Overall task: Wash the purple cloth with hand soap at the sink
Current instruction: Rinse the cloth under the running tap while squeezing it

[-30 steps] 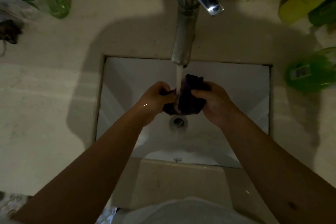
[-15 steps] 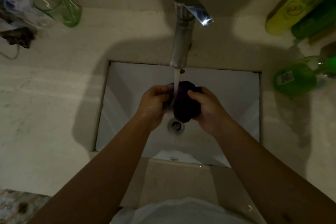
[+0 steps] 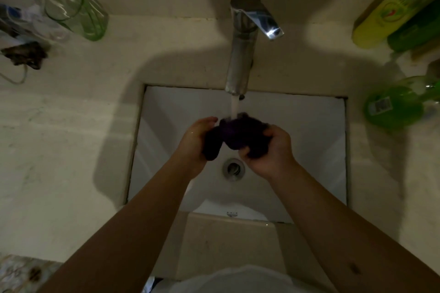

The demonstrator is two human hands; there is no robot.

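A dark purple cloth (image 3: 234, 134), wet and bunched, is held over the white sink basin (image 3: 309, 131) just above the drain (image 3: 233, 169). My left hand (image 3: 194, 141) grips its left end, which hangs down. My right hand (image 3: 270, 147) is closed around its right end. Water runs from the chrome tap (image 3: 241, 54) onto the top of the cloth. A green soap bottle (image 3: 395, 107) lies on the counter to the right of the basin.
A green glass tumbler (image 3: 78, 14) and a dark crumpled item (image 3: 26, 54) sit on the counter at the back left. Yellow and green bottles (image 3: 385, 19) lean at the back right. HOT and COLD labels are on the wall.
The cloth has been spread wider between my hands, and its left end now hangs from my left hand. The view has tilted so the tap and sink sit lower in frame.
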